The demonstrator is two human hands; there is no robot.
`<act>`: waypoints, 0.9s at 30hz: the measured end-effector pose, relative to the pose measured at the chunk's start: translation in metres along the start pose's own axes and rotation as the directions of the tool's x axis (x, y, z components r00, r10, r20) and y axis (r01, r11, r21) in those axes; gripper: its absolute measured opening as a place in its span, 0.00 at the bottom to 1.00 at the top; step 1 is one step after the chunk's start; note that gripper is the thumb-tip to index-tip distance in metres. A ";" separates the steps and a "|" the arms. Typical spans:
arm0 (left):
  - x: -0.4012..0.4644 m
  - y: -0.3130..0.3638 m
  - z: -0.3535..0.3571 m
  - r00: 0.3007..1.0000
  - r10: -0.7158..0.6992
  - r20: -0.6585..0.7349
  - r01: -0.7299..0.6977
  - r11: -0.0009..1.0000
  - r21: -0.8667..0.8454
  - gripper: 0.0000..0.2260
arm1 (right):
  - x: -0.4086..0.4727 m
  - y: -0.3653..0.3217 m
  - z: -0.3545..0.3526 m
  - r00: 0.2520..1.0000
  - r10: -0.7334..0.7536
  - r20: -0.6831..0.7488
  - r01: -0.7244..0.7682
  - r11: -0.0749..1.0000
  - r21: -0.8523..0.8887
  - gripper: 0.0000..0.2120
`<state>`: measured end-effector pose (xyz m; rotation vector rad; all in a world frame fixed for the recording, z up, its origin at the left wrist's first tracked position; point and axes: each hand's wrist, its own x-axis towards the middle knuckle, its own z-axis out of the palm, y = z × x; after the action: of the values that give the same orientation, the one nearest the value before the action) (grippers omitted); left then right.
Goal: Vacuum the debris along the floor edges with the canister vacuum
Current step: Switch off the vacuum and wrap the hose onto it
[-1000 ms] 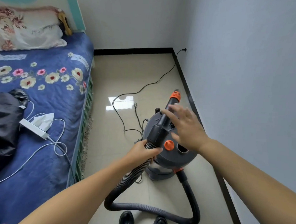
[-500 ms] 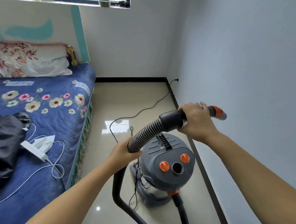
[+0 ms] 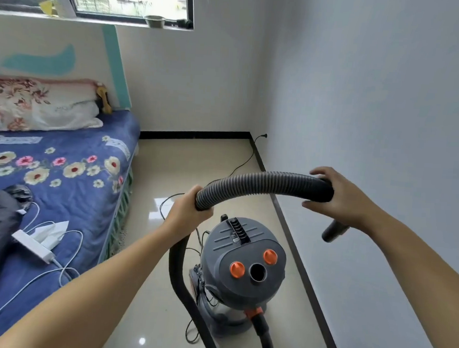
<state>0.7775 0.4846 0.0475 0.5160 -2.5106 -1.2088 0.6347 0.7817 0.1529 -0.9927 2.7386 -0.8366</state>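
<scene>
One canister vacuum (image 3: 240, 271) stood on the floor (image 3: 162, 290); one hose (image 3: 262, 185) arched between two raised hands, left hand (image 3: 187, 214) and right hand (image 3: 337, 198), each gripping it.

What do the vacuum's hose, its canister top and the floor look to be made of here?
Hose: flexible ribbed plastic, matte dark grey, going by its close ridges and easy bend. Canister top: moulded hard plastic, matte grey, with raised ribs and orange knobs. The lower body might be metal, but it is too hidden to tell. Floor: glazed beige tile or polished stone, judging by the sharp window reflection.
</scene>
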 end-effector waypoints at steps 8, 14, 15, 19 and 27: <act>0.017 0.069 0.045 0.980 0.196 0.029 -0.198 0.978 0.064 0.13 | 0.021 -0.022 0.014 0.908 -0.418 0.025 0.370 0.774 -0.514 0.27; 0.019 0.008 0.067 0.992 -0.102 0.078 0.097 0.993 0.063 0.12 | 0.034 0.027 0.011 0.913 -0.383 -0.139 0.301 0.863 -0.406 0.22; 0.017 -0.007 0.071 0.982 -0.154 0.105 0.148 0.987 0.063 0.12 | 0.037 0.038 0.013 0.931 -0.343 -0.128 0.265 0.873 -0.410 0.22; 0.030 -0.034 0.080 0.981 -0.127 0.148 0.114 0.989 0.094 0.12 | 0.052 0.077 0.032 0.988 -0.154 0.022 0.148 0.885 -0.442 0.19; 0.132 -0.075 0.093 0.956 -0.068 0.285 -0.034 0.941 0.336 0.17 | 0.125 0.128 0.088 0.982 0.061 0.177 0.003 0.940 -0.342 0.16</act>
<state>0.6354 0.4462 -0.0517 0.4655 -3.0004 -0.9151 0.4900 0.7445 0.0200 -1.0206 2.7786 -0.2470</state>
